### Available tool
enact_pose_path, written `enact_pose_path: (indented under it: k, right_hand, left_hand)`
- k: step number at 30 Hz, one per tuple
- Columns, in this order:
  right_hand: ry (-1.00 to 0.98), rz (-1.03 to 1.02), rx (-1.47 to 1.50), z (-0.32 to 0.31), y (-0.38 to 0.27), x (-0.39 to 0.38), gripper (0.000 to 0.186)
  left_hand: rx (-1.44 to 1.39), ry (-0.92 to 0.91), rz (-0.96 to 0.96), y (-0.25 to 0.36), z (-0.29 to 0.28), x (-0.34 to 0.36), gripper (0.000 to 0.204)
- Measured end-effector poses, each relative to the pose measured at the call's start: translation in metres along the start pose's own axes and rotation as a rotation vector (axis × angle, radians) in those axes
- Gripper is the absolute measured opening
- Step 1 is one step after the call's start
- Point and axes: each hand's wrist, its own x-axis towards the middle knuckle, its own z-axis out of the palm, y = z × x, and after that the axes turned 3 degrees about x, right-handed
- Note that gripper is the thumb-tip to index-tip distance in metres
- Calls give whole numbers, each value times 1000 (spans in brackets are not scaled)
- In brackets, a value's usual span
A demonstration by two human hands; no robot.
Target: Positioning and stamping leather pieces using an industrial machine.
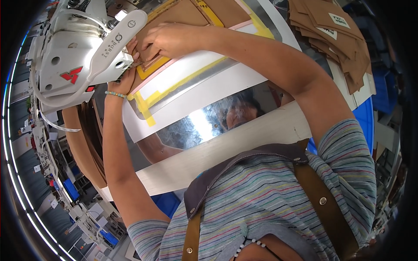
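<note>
A brown leather-like panel lies in a yellow-edged frame on a white template sheet with pink and yellow tape strips. My right hand rests on the panel near its left corner, fingers apart and bent down onto the surface. My left hand, with a beaded bracelet at the wrist, lies at the frame's left end. The white sewing machine head covers part of it; the fingertips that show look stretched out along the panel's edge. Neither hand grips anything that I can make out.
Overlapping brown panels with white labels lie in a stack at the far right. A shiny metal plate is set in the table before me. More brown pieces hang at the left. A blue bin stands at the right.
</note>
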Motion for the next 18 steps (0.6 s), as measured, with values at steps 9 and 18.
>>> enact_pose_path:
  k: [9, 18]
  right_hand:
    - [-20, -12, 16, -3, 1, 10, 41]
    - [-79, 18, 4, -4, 6, 14, 39]
  left_hand:
    - [-650, 0, -216, -23, 12, 3, 39]
    - [-202, -49, -166, -29, 14, 6, 40]
